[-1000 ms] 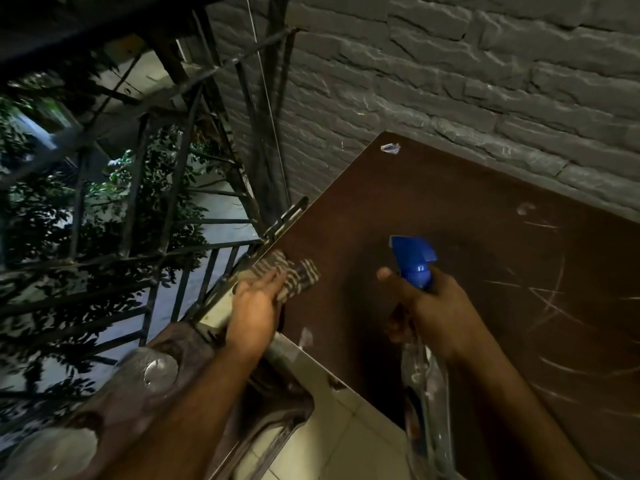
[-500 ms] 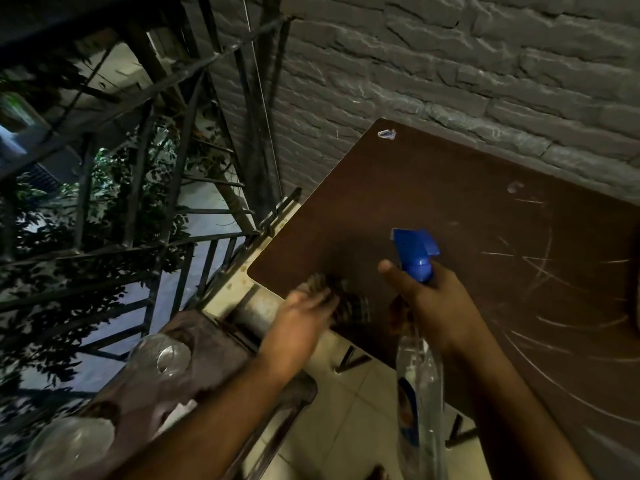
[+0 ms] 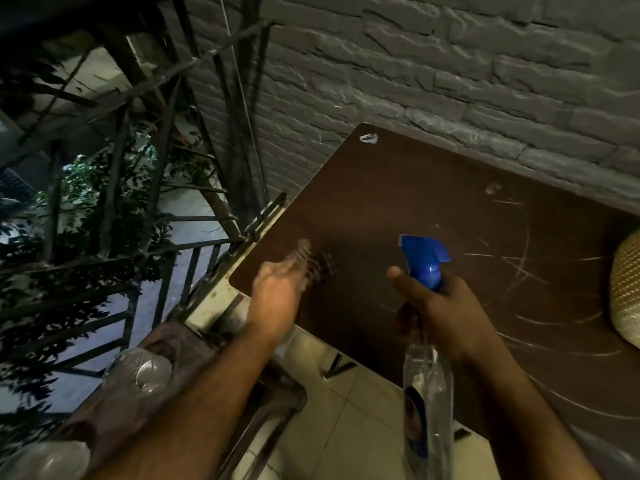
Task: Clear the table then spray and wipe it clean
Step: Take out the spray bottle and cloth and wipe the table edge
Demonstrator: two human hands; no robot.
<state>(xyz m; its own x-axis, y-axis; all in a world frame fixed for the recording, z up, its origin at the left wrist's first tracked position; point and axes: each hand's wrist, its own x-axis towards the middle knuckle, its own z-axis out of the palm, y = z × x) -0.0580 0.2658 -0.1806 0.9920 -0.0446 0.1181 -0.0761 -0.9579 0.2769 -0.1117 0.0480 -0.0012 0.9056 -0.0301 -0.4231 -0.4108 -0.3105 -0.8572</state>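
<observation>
Dark brown laminate table (image 3: 398, 209), flat w/ rounded corners, scuffed w/ pale curved scratches on its right half. Our left hand (image 3: 277, 299) sits at the near-left corner on a striped cloth (image 3: 317, 263); both blurred, so we can't tell the finger state. Our right hand (image 3: 446, 313) wraps the neck of a clear plastic spray bottle (image 3: 427, 403) w/ blue trigger head, at the near edge. Rough grey brick wall (image 3: 433, 64) behind.

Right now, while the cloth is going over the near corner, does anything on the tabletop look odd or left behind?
Yes. A small pale scrap lies at the table's far corner by the brick wall, unwiped. A round woven thing sits at the right edge, though the table should be cleared. Pale curved marks cross the right side; scratches or streaks, unclear.
</observation>
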